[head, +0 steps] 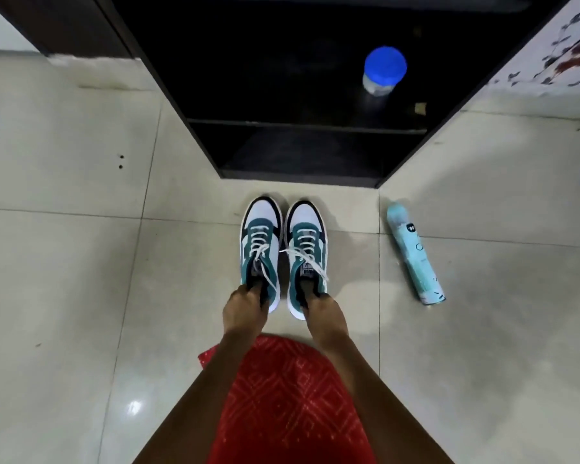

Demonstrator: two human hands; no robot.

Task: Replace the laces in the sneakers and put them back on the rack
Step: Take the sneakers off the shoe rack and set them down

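Sneakers (261, 249) in teal, white and black, side by side on the pale tiled floor (81, 262), toes toward the dark rack (302, 128), just short of its lowest shelf. White laces (304, 236) threaded up both tongues, loose ends trailing over the sides and across the gap between the pair. Soles on the tiles or barely off them: impossible to say from this angle.

Left hand (245, 309) at the heel of the left shoe, fingers curled down into the opening, gripping the heel collar. Right hand (322, 311) likewise at the heel of the right shoe, fingers hooked inside the opening and clamped on the back rim. Both closed tight on the shoes, nothing else held. Forearms reaching down on either side of a red patterned garment (288, 396).

On a higher shelf of the rack, toward the right, a clear jar (379, 85) with a blue lid, upright. On the floor to the right of the pair, well apart from it, a pale blue spray can (416, 252) lying on its side, cap end toward the rack. Floral-printed cloth (566, 51) in the top right corner.
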